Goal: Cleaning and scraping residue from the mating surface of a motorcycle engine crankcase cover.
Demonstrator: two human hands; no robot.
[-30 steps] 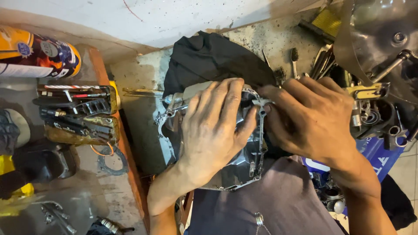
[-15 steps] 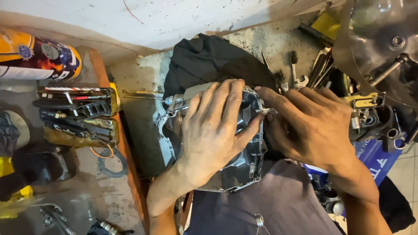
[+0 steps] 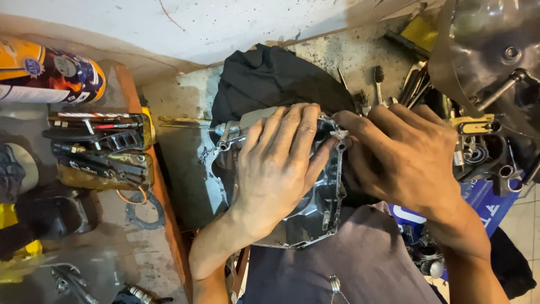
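left hand (image 3: 278, 169) still flat on engine cover (image 3: 315, 217), right hand (image 3: 402, 160) seemingly shifted slightly down

Pale scuffed wall (image 3: 236, 22), stained concrete floor (image 3: 180, 163), orange-edged shelf (image 3: 163, 186).

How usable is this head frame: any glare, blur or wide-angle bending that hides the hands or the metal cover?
Head view: light is even and soft, with small bright glints on the metal cover; the left hand and right hand look sharp, with no motion smear; edges bend, stretching the spray can at upper left; the dark cloth loses detail in shadow.
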